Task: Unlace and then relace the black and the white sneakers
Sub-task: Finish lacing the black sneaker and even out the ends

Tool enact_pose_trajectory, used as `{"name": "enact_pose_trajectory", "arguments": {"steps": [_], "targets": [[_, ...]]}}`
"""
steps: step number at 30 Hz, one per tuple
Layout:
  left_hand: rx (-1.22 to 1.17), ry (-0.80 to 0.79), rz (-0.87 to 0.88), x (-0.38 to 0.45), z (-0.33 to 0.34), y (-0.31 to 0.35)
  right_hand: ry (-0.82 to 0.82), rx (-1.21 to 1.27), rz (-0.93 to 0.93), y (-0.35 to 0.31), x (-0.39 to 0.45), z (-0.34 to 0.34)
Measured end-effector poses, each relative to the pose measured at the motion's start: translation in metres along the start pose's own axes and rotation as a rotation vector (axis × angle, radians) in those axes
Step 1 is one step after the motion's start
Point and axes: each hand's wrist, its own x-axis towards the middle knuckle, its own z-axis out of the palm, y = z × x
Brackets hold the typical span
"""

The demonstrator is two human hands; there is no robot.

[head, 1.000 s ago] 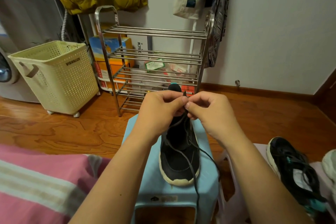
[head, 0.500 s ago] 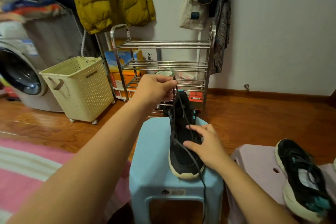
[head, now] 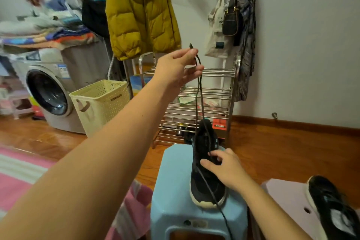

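We see open floor (head: 282, 148) right of the blue stool (head: 175, 191); behind the stool the metal rack (head: 194, 103) blocks reach, the cream basket (head: 101, 103) stands to its left, a lilac stool (head: 286, 200) crowds its near right.

- A home, a laundry and storage corner of a lived-in room.
- Landmark: the steel rack (head: 196, 101) against the wall.
- Left of the rack: a cream hamper (head: 101, 101), then a washer (head: 48, 93) piled with folded cloth.
- Above the rack: a yellow coat (head: 140, 9) and bags (head: 224, 21) hang.
- Wood floor (head: 282, 148) around it.
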Motion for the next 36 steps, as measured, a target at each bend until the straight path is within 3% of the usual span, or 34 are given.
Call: {"name": "enact_pose_trajectory", "arguments": {"steps": [4,7,9,11,14,17,19,21,25,29,32,36], "targets": [[-0.075,-0.097,-0.027,-0.014,0.007,0.003,-0.144,0.102,-0.059,-0.057,0.016,-0.022],[-0.106,-0.092,0.028,-0.021,0.006,0.013,-0.229,-0.031,-0.076,-0.082,0.020,-0.035],[-0.020,-0.063,0.052,-0.028,-0.003,0.004,-0.253,-0.110,-0.082,-0.087,0.017,-0.043],[0.221,0.002,0.058,-0.036,-0.017,-0.020,-0.216,-0.074,-0.098,-0.093,0.014,-0.049],[0.374,0.053,-0.091,-0.054,-0.037,-0.063,-0.129,0.090,-0.116,-0.101,0.013,-0.056],[0.398,-0.023,-0.308,-0.072,-0.053,-0.104,-0.117,0.104,-0.134,-0.101,0.011,-0.059],[0.494,-0.092,-0.358,-0.079,-0.060,-0.128,-0.174,0.078,-0.134,-0.100,0.007,-0.061],[0.747,-0.021,-0.277,-0.087,-0.065,-0.141,-0.272,0.055,-0.123,-0.098,0.002,-0.058],[1.008,0.338,0.073,-0.145,-0.067,-0.159,-0.382,0.146,-0.096,-0.090,-0.005,-0.045],[0.788,0.106,-0.116,-0.186,-0.063,-0.206,-0.402,0.187,-0.106,-0.089,-0.003,-0.034],[0.779,-0.044,-0.131,-0.174,-0.073,-0.223,-0.409,0.220,-0.067,-0.082,0.000,-0.027],[0.824,-0.145,-0.139,-0.172,-0.085,-0.222,-0.201,0.387,-0.135,-0.108,0.015,-0.051]]}}
